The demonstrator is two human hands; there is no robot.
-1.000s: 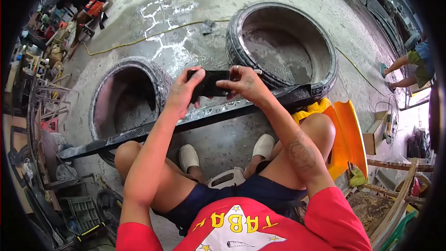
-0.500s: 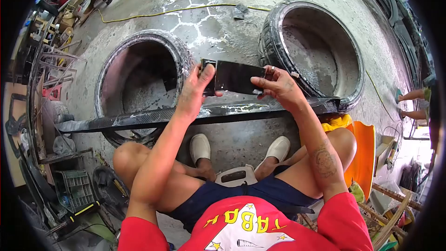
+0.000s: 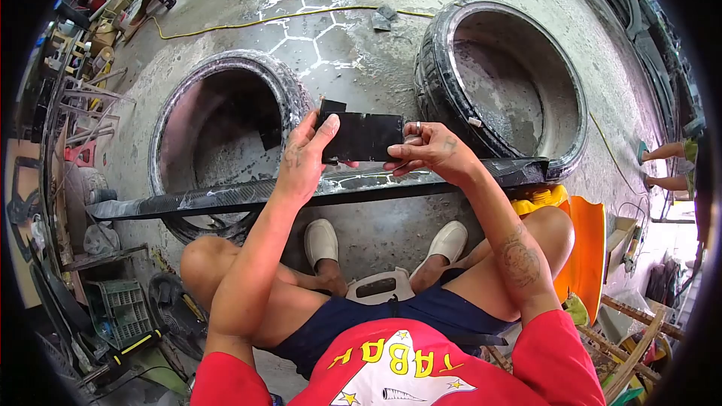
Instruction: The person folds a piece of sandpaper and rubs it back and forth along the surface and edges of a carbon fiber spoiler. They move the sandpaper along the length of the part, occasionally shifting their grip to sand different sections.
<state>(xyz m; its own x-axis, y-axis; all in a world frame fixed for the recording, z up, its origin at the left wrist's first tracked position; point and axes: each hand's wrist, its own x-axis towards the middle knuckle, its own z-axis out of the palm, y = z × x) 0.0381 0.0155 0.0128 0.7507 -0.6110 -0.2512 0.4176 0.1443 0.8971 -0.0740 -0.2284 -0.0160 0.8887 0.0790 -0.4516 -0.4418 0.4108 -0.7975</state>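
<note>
Both hands hold a dark rectangular sheet of black sandpaper [image 3: 365, 137], by its look, stretched above the long part. My left hand [image 3: 304, 152] grips its left end, thumb on top, together with a small flat black block [image 3: 332, 107] that pokes out behind the sheet. At the sheet's right end, my right hand [image 3: 432, 152] pinches it between thumb and fingers. Below lies a long black carbon-fibre-patterned part [image 3: 301, 194], wet and shiny, laid across two tyres. The left tyre [image 3: 289, 90] and the right tyre [image 3: 430, 68] lie on their sides.
A yellow cable [image 3: 263, 21] crosses the wet concrete floor, near a dark scrap [image 3: 382, 21]. An orange panel [image 3: 583, 256] stands by my right knee. Green crates [image 3: 126, 308] and clutter sit at left. Another person's legs [image 3: 665, 165] show at the right edge.
My right hand has moved left and slightly down, and the sheet now overlaps more of the block. My left hand has shifted slightly left and down, keeping its grip.
</note>
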